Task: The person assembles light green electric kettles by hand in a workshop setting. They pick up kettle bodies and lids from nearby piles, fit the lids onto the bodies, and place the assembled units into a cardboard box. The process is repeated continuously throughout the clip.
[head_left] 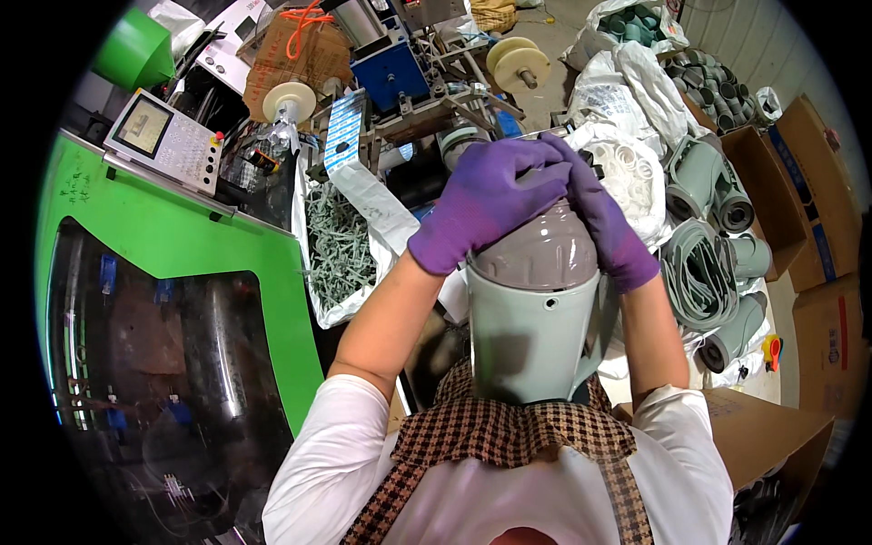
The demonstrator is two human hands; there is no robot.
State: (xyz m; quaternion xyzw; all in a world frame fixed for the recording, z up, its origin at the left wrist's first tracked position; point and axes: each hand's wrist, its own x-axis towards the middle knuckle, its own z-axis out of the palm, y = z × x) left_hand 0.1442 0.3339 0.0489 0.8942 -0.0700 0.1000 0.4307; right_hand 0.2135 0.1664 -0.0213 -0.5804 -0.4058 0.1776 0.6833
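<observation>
A pale grey-green plastic vessel [536, 336] leans against my checked apron [518, 427], its far end pointing away from me. A smoky translucent dome [536, 254] tops it, and a strip like a handle runs down its right side. Both my hands wear purple gloves. My left hand [490, 195] wraps over the dome's far left end with its fingers bent. From the right, my right hand [604, 218] grips the dome's side, fingertips meeting those of the left. Whatever lies beneath the fingers is hidden.
Left stands a green machine [263, 254] with a control panel [163, 136]. An open bag of green plastic scraps [336, 245] sits beside it. Ahead is a blue-bodied machine [391, 77]. To the right are white rings in a bag [622, 173], green plastic parts [699, 272] and cardboard boxes [763, 191].
</observation>
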